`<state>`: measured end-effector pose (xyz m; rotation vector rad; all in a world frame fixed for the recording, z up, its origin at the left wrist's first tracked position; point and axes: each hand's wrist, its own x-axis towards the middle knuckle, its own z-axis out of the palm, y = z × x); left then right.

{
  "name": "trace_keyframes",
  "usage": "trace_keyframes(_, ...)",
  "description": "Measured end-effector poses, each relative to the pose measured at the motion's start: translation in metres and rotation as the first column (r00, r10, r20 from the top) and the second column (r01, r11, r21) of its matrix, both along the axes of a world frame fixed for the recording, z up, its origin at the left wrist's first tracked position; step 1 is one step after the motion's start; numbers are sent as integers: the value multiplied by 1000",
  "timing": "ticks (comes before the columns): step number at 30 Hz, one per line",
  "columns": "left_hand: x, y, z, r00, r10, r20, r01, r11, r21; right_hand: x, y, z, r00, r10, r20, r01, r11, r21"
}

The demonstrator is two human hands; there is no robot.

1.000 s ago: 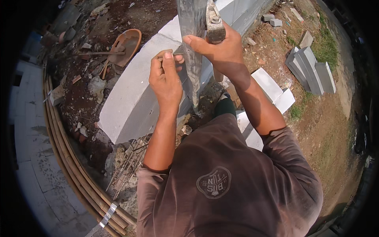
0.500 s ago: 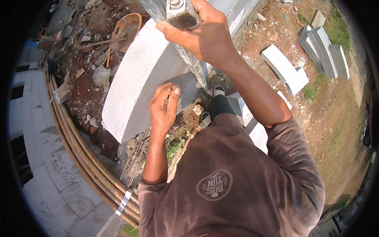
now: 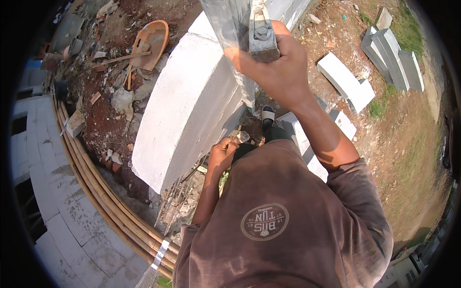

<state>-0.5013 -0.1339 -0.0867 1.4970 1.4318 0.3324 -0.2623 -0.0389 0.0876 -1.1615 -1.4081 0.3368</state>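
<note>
My right hand (image 3: 276,72) grips a worn grey metal tool (image 3: 261,43) with a bolt at its end, its thumb against a long streaked grey strip (image 3: 225,21). The strip stands beside the white block wall (image 3: 189,96), reaching down along its side. My left hand (image 3: 224,151) is lower, at waist height beside the wall, fingers curled; what it holds, if anything, is too small to make out.
An orange wheelbarrow tray or tub (image 3: 161,45) lies on rubble at upper left. Long bamboo poles (image 3: 105,199) run along a grey block surface (image 3: 57,177). Loose white blocks (image 3: 341,79) and grey blocks (image 3: 394,57) lie at right. My sandalled foot (image 3: 268,117) stands below the strip.
My left hand has left the strip and dropped to waist height. My right hand, with the tool, went up, then came partly down again to the right.
</note>
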Motion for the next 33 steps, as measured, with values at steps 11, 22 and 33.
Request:
trace_keyframes(11,-47,-50,-30,861,-423,-282,475,868,146,-55,-21,4,972,-97,-213,83,994,-72)
trace_keyframes(22,67,65,-73,438,-589,-679,899,296,323,-58,-30,-16,979,-189,71,190,982,-10)
trace_keyframes(33,112,82,-95,-353,-262,-898,935,-76,-346,22,-255,-284,584,-712,-389,90,533,-841)
